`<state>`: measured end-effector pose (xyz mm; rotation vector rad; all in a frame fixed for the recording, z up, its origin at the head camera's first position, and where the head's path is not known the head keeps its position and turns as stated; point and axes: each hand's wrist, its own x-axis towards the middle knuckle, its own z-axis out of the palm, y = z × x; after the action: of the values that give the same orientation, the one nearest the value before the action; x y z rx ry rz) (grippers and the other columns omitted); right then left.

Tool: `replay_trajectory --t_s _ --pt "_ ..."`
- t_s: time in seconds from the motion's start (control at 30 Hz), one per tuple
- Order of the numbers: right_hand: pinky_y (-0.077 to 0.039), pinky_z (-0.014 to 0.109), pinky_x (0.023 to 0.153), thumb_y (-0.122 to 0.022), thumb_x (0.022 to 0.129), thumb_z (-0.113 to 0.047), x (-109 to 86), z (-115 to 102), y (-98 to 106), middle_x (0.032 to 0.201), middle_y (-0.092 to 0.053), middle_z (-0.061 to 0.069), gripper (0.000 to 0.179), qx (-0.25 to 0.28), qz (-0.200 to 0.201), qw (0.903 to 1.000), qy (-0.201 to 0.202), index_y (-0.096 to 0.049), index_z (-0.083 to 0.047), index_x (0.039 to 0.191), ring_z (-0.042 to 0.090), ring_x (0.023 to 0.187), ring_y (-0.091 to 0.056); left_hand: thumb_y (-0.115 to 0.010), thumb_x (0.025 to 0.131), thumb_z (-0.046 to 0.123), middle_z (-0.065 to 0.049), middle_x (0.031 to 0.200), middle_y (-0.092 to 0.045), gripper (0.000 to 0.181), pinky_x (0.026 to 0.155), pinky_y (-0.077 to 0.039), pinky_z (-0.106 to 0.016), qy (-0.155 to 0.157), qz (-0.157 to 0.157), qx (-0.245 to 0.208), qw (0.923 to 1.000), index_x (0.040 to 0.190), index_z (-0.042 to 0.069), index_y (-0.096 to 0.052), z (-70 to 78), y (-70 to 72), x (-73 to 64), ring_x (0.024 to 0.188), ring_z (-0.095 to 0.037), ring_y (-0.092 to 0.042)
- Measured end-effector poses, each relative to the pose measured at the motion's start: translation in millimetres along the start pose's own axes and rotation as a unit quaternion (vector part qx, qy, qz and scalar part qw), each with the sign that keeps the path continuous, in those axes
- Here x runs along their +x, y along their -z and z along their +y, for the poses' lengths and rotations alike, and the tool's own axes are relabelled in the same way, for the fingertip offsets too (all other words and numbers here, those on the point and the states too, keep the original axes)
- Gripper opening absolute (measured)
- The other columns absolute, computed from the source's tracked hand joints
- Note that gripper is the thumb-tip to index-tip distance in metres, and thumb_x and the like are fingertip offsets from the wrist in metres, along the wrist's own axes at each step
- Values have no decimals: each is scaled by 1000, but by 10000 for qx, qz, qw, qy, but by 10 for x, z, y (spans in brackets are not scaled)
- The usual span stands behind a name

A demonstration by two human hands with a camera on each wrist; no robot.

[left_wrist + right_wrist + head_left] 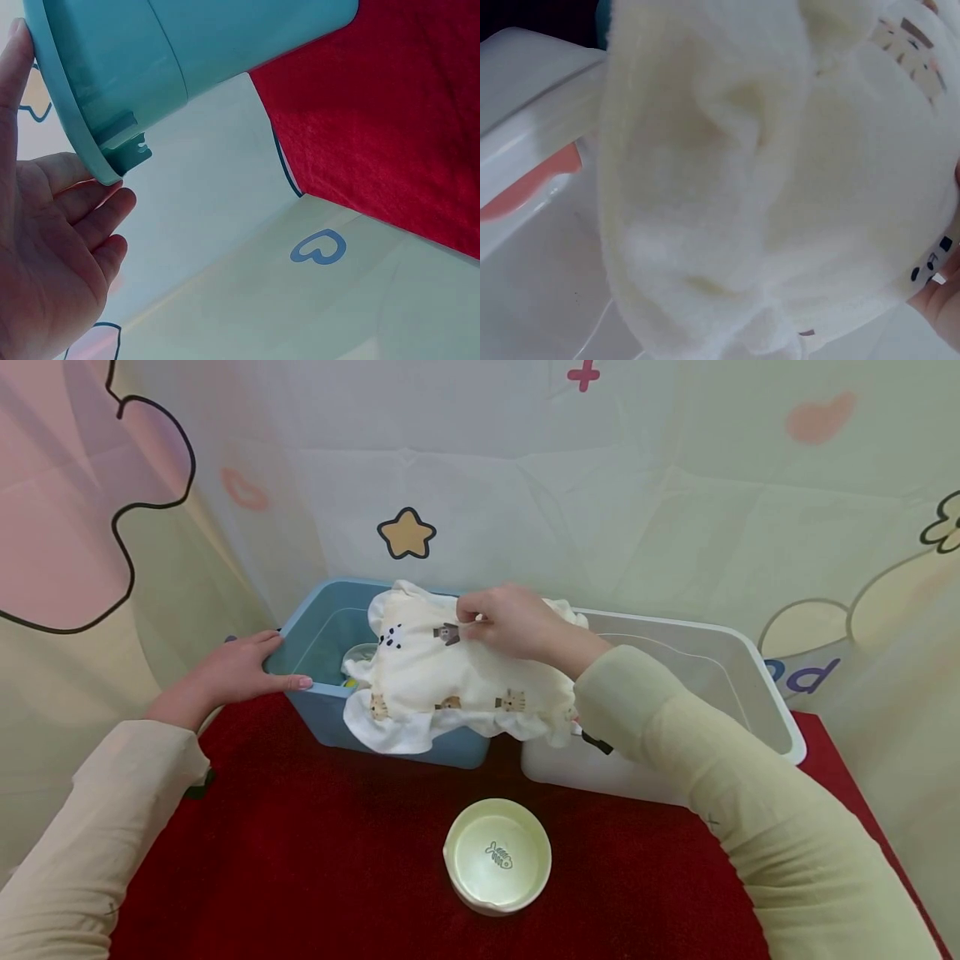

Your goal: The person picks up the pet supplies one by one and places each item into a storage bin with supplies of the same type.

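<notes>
A small cream cushion [420, 668] with printed animals and a ruffled white edge hangs over the blue bin and the near corner of the white bin. My right hand [517, 622] pinches its top side; the cushion fills most of the right wrist view. My left hand [240, 668] grips the left rim of the blue bin [315, 710], thumb over the front edge. In the left wrist view the fingertips [112, 255] curl beneath that rim. Inside the blue bin, a clear and yellow item [356, 664] is partly hidden by the cushion.
A white bin [720, 685] stands to the right of the blue one, something pink [540, 180] inside it. A cream bowl [498, 856] with a fishbone drawing sits in front on the red cloth [337, 843]. A printed curtain [525, 510] hangs behind.
</notes>
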<state>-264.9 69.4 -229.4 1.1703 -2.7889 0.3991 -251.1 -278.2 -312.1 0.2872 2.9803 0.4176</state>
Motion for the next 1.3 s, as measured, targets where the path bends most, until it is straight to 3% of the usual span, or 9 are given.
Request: replay_trajectory --t_s 0.67,1.3 --pt "-34 25 64 -52 85 -9 117 -35 38 81 -59 2 8 10 -114 9996 -261 -53 -12 78 19 72 -46 -55 73 62 -26 134 -34 94 85 -40 -57 8 -26 25 10000 137 0 -26 12 10 -5 111 -41 -41" --pt "-34 25 65 -52 84 -6 217 -52 61 80 -57 3 11 130 117 9995 -268 -51 -11 74 19 72 -45 -55 73 62 -25 138 -29 96 89 -37 -57 -35 -67 34 10000 138 0 -23 48 32 -17 117 -41 -37"
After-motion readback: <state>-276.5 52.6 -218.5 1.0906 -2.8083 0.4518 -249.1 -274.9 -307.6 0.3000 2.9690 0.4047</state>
